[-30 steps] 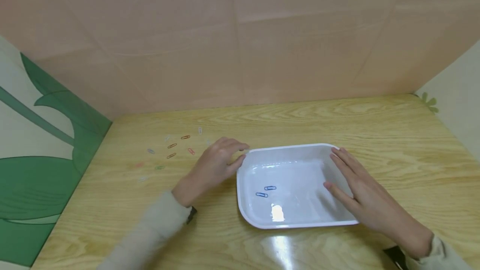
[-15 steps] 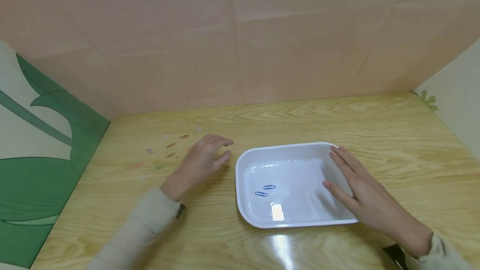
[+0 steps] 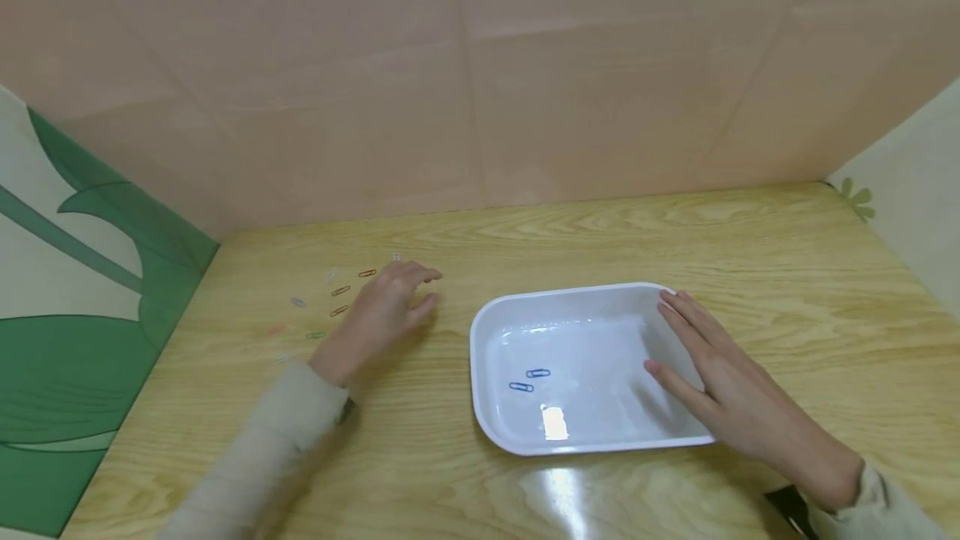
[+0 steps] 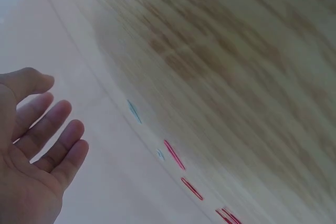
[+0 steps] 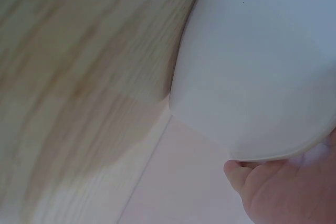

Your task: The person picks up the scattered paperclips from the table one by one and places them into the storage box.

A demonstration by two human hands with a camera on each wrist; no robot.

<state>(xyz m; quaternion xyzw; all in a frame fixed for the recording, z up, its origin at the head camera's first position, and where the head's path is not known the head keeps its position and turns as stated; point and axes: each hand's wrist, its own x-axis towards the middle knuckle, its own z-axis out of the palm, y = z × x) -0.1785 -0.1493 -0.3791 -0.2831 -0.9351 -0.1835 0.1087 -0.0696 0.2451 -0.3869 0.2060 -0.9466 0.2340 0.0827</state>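
Note:
My left hand [image 3: 382, 307] hovers over the table left of the tray, holding nothing, its fingers loosely bent and thumb apart in the left wrist view. Loose paper clips lie around it: orange ones [image 3: 341, 291] to its left, a white one [image 3: 397, 257] just beyond its knuckles. A light blue clip [image 4: 134, 111] and a pink clip [image 4: 175, 155] show below the fingers in the left wrist view. My right hand [image 3: 735, 390] rests on the right edge of the white tray [image 3: 600, 382], fingers extended, thumb over the inside. Two blue paper clips [image 3: 537, 373] lie in the tray's left half.
Farther left on the wooden table [image 3: 420, 457] are a green paper clip [image 3: 315, 336], a faint pink one [image 3: 276, 329] and a grey-blue one [image 3: 298, 302]. A pinkish wall [image 3: 480, 90] closes off the back; a panel with green leaves [image 3: 67, 373] stands at the left.
My left hand has moved left from the tray's far left corner to beside the loose paper clips, now covering a pink one. My right hand stays at the tray's right edge.

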